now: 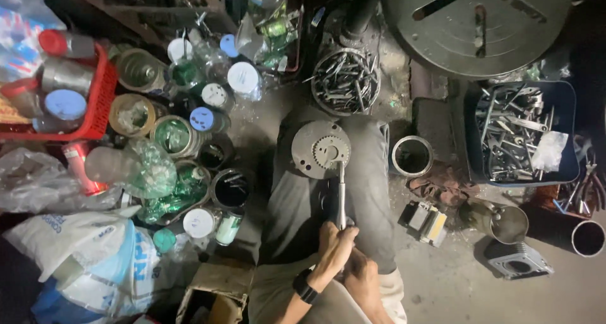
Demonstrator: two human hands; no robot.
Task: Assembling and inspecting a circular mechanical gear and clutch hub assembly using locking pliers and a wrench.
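Two hands: both are closing around the grip end of one ratchet wrench [341,194], low in the view, over the person's lap.
Left hand [334,247]: is clenching the handle from the left; a dark wristband [305,287] is sitting on that wrist.
Right hand [361,276]: is wrapping just below and behind the left; its fingers are partly hidden, though it appears to be gripping the same handle.
Wrench: is running straight up from the hands, its head seated at the centre of the gear plate [320,149].
Gear plate: a round grey metal disc with a small toothed gear on its face, resting on the person's grey-trousered knees.
Technique note: judging by the grip, keeping the handle square to the plate and the plate braced on the knees should stop the socket slipping.
Surroundings: a bowl of metal scraps [345,82] is lying beyond the plate; a blue bin of tools [521,132] is standing at right.
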